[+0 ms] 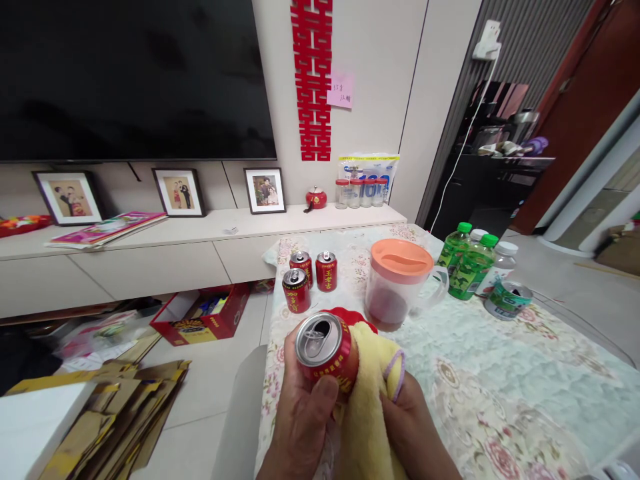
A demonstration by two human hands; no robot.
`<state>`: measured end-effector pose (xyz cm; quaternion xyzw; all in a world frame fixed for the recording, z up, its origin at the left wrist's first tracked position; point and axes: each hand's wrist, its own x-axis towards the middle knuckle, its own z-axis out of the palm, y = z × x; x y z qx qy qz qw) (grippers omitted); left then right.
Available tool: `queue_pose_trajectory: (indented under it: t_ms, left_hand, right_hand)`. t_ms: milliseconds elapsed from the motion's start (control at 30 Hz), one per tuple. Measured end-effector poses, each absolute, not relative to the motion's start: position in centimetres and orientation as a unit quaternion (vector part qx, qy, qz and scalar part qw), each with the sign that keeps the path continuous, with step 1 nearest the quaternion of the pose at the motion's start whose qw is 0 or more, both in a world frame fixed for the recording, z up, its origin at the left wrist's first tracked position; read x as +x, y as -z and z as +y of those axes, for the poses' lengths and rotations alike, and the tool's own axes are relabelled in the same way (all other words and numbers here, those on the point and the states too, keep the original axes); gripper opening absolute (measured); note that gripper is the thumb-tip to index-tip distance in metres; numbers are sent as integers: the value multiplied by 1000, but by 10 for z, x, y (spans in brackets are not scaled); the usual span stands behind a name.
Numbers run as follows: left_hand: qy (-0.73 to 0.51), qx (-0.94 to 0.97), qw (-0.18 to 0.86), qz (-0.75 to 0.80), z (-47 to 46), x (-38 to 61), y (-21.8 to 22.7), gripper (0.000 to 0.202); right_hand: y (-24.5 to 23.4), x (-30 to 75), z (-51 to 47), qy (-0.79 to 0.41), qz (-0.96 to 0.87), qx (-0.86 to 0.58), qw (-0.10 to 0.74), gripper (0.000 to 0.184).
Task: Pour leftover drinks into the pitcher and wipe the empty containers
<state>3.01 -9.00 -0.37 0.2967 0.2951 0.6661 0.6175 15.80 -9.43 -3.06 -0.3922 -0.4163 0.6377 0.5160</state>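
Note:
My left hand (303, 417) is closed round a red drink can (326, 352), tilted so its silver top faces me. My right hand (413, 427) grips a yellow cloth (369, 393) pressed against the can's right side. Both hands are held over the near left corner of a table with a floral cover (500, 393). Three more red cans (310, 277) stand upright further along the table. Just beyond my hands sits a clear pitcher (397, 283) with an orange lid and a little dark liquid.
Two green bottles (467, 263), a clear bottle and a green can (507, 300) stand at the table's right edge. Left of the table lie flattened cardboard (110, 413) and a red box (207, 313) on the floor. A low cabinet with photo frames runs along the wall.

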Motion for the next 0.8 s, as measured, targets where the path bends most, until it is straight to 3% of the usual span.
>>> queue_pose_trajectory:
  t_ms: [267, 367, 500, 567, 667, 800]
  left_hand:
    - [-656, 286, 636, 289, -92, 30, -2, 75]
    - [-660, 273, 641, 282, -91, 32, -2, 80]
    - [-670, 260, 627, 301, -85, 29, 3, 87]
    - [-663, 261, 625, 319, -80, 27, 8, 88]
    - [-657, 265, 622, 334, -74, 27, 14, 84]
    - [-664, 293, 584, 364, -67, 34, 18, 76]
  right_hand:
    - [20, 176, -89, -620, -468, -413, 475, 43]
    - [25, 186, -88, -614, -460, -418, 487, 39]
    - [31, 204, -93, -580, -423, -470, 513, 46]
    - [32, 213, -97, -492, -428, -527, 545, 47]
    - [34, 230, -100, -262, -479, -617, 567, 39]
    - [38, 252, -91, -3, -598, -634, 489, 28]
